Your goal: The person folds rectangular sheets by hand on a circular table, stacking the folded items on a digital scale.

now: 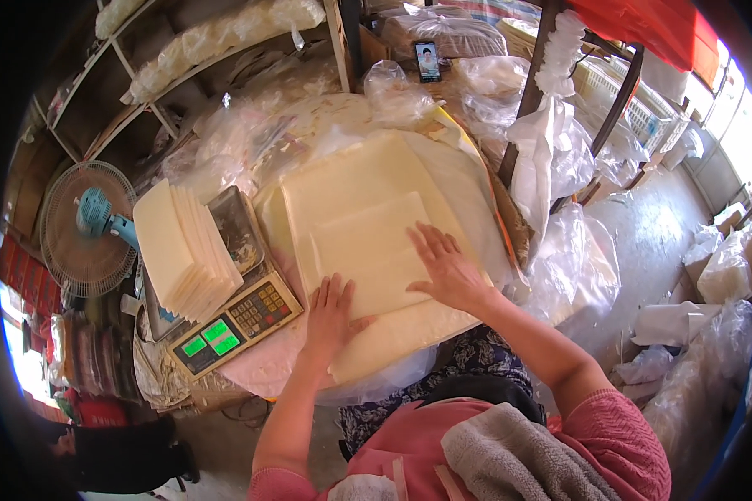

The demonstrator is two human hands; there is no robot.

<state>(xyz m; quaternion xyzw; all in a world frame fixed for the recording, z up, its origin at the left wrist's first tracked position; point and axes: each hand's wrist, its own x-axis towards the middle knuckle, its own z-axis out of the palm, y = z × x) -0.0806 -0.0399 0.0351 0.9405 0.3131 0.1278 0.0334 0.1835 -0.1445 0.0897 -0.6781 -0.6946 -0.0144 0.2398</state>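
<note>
A broad, pale cream sheet (351,179), thin and flexible, lies flat before me, with more sheet edges showing under it. On it rests a smaller, roughly square cream sheet (368,238); whether it is one sheet or several I cannot tell. My left hand (331,320) lies at its near left corner, fingers stretched out and pointing away. Along its right side my right hand (445,271) presses down with the fingers spread. Neither hand grips anything. To the left, a stack of cream sheets (180,250) sits on a digital scale (246,321) with lit green displays.
Beyond the scale stands a round fan (92,221) with a blue hub. A phone (427,63) leans upright at the back among clear plastic bags (397,96). A dark post (530,92) rises at the right rear, beside white crates (622,104). Wrapped bundles line the far right.
</note>
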